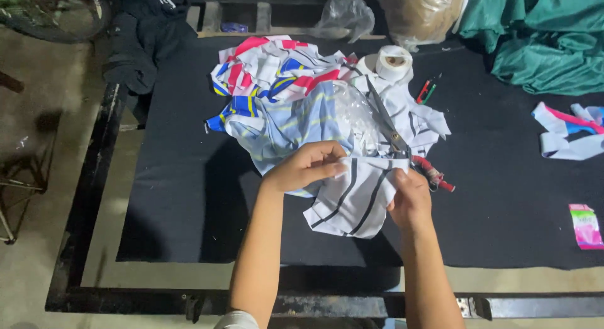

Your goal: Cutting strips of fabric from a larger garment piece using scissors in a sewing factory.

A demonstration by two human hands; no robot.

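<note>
Surface: I see a work table (189, 291) with a dark metal frame, topped by a black cloth (503, 197), standing on a pale concrete floor in dim light.

Item 1, nearest me: left hand (305, 167), fingers curled and pressed together, thumb and fingertips (336, 170) pinching the upper edge of a white fabric piece with dark stripes (352, 203).

Item 2: right hand (410, 200), fingers closed on the right edge of the same striped piece. The fabric hangs between the two hands and droops below the fingers onto the black cloth.

Item 3: scissors (396, 137), blades pointing away from me, red handles (434, 175) lying just right of the right-hand fingers. I cannot tell whether the hand touches them.

Item 4, just beyond the fingers: a heap of fabric scraps (277, 90), white with red, blue and yellow stripes, with a crumpled clear plastic bag (355, 112) on it.

Item 5, beyond the heap: a roll of white tape (394, 61); right of it, red and green markers (426, 92).

Item 6, far right of the fingers: loose white, pink and blue strips (566, 134) and a small pink packet (586, 226).

Item 7, farthest: green cloth (547, 39) at the right corner, a bagged brown bundle (418, 14), a dark garment (141, 39) at the left edge.
</note>
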